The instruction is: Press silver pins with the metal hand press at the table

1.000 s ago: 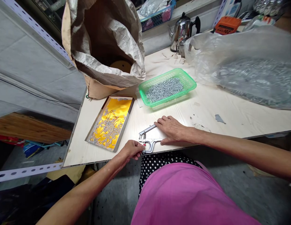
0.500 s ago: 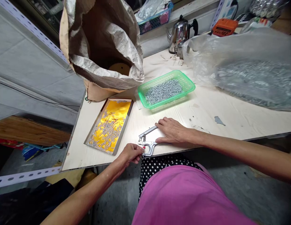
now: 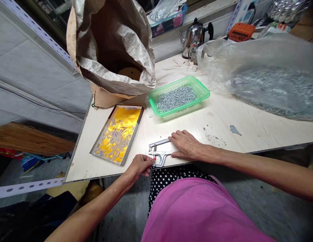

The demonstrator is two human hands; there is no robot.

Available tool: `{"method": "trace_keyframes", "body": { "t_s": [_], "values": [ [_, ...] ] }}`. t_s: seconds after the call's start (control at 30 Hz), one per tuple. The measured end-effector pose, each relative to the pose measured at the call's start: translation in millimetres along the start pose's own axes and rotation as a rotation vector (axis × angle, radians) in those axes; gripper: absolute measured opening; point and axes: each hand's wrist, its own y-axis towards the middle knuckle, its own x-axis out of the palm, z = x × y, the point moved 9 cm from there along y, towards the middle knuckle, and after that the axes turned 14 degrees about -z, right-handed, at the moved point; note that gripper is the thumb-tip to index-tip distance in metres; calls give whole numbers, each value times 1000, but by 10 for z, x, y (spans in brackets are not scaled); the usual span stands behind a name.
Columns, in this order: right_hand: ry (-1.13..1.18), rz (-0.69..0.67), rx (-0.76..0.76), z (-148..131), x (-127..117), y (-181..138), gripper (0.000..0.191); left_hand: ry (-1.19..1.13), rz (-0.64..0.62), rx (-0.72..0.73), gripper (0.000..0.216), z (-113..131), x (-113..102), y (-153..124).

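Silver hand-press pliers [image 3: 160, 153] with a spring and a red part at the jaw lie at the table's front edge. My right hand [image 3: 185, 144] is wrapped round their two handles, fingers on the upper one and thumb by the lower. At the jaw end, my left hand [image 3: 142, 164] pinches its fingertips together; whatever is between them is too small to make out. A shallow tray [image 3: 123, 160] with a yellow lining and many small metal pins lies left of the pliers. Behind them a green plastic basket [image 3: 183, 111] holds a heap of similar small metal pieces.
A large open woven sack [image 3: 143, 79] stands at the back left. On the right lies a clear plastic bag [image 3: 267, 90] full of metal pieces. A steel kettle [image 3: 195, 35] and an orange battery-like block [image 3: 241, 32] stand along the back. The table edge [image 3: 237, 153] runs close to my body.
My right hand has squeezed the pliers, and the upper handle has swung down toward the lower one. My left hand stays at the jaw.
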Motion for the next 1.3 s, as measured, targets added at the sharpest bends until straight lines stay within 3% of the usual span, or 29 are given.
{"method": "trace_keyframes", "body": {
  "t_s": [0.1,0.2,0.37,0.5,0.57,0.8,0.93,1.17,1.23,1.3],
  "values": [
    [10,1,-3,-12,25,-15,42,375,241,196,20,257,-104,-187],
    [23,10,-32,-34,-33,9,41,756,466,463,18,648,-14,-404],
    [9,-15,-96,-74,-158,166,42,1050,423,631,55,1051,200,-166],
    [8,-66,-69,-14,-122,293,63,1124,324,593,73,1171,197,105],
    [2,-85,-17,24,-119,321,65,1157,300,582,69,1212,210,136],
    [-41,-156,11,12,-121,391,24,1080,313,520,28,1279,209,116],
    [-3,-193,-12,54,-33,423,19,1021,291,526,23,1291,204,132],
    [10,-121,-53,98,-107,422,27,997,299,548,22,1321,154,149],
    [22,-63,-65,148,-136,412,42,970,346,574,37,1292,92,108],
    [44,-7,-102,181,-145,366,69,907,419,630,57,1230,-14,-4]
  ]
}}
